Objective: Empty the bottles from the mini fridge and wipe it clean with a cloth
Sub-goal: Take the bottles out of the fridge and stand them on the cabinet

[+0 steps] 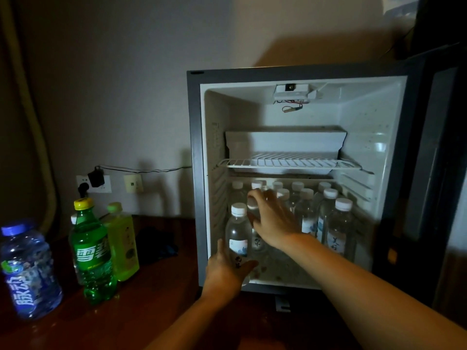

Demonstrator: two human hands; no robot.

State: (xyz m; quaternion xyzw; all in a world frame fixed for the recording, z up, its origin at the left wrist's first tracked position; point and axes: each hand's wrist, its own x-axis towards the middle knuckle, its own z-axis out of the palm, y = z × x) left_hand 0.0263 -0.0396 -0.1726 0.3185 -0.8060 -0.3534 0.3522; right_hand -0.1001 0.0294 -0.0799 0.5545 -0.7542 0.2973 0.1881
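Mini fridge (pixel 197 173) sits open on the dark wood bench (pixel 156 299), bottom packed with upright water bottles (pixel 338 223), caps up. Green Sprite bottle (pixel 92 251), a yellow one (pixel 123 243) and a blue one (pixel 27 269) stand left. Left hand (pixel 225 271) wraps the front bottle (pixel 238 233); right hand (pixel 274 218) closes its grip on the next bottle (pixel 254 210) behind.

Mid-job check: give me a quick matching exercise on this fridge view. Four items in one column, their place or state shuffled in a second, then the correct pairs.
1. green soda bottle
2. blue-capped bottle
3. wire shelf
4. front-left water bottle

A. inside the fridge, bare
B. far left on the table
C. left hand around its base
D. on the table, yellow cap

Pairs: 1-D, 2-B, 3-A, 4-C
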